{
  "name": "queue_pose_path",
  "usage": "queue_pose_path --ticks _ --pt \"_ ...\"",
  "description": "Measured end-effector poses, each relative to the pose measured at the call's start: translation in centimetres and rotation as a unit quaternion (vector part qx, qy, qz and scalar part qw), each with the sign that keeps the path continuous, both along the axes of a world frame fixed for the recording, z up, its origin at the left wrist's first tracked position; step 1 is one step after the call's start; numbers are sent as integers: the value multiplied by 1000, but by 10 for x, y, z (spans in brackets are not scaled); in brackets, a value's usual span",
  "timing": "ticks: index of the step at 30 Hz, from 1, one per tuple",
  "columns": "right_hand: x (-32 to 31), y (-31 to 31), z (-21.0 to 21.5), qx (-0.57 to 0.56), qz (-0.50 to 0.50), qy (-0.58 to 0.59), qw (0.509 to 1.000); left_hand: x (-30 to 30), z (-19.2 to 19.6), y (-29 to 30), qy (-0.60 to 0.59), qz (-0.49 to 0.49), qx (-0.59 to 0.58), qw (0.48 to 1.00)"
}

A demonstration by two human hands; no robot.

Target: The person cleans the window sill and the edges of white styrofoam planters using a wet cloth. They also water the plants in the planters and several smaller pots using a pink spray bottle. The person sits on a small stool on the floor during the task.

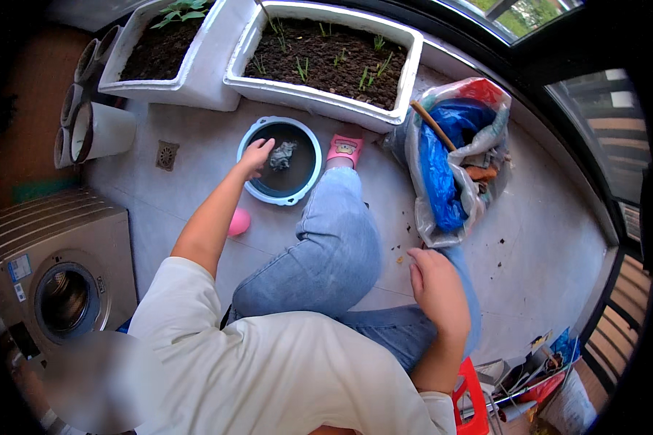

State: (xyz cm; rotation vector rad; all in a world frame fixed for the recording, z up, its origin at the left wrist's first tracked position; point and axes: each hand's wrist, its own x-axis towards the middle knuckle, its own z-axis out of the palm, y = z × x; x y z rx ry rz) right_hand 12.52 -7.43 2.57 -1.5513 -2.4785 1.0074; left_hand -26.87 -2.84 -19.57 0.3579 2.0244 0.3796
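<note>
We count two white planter boxes point(319, 61) behind one round basin point(281, 161) on the floor, our left hand point(255, 156) loosely curled on its rim beside one grey clump point(282, 154), right hand point(435, 284) open on our knee.

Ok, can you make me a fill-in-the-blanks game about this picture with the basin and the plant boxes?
1. The left hand reaches over the rim of a round ____ on the floor.
2. The right hand rests on the person's own ____.
3. The white planter box behind the basin is filled with dark ____.
4. The slipper next to the basin is ____ in colour.

Missing words: basin; knee; soil; pink
</note>
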Motion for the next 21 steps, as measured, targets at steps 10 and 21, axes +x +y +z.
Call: queue_pose_path --ticks 10,21 --pt "-12 -19 -37 -9 -66 43 997 -66 48 -105 171 -160 313 920" --pt "4 -88 0 36 -213 213 953 -102 50 -266 200 -191 185 943"
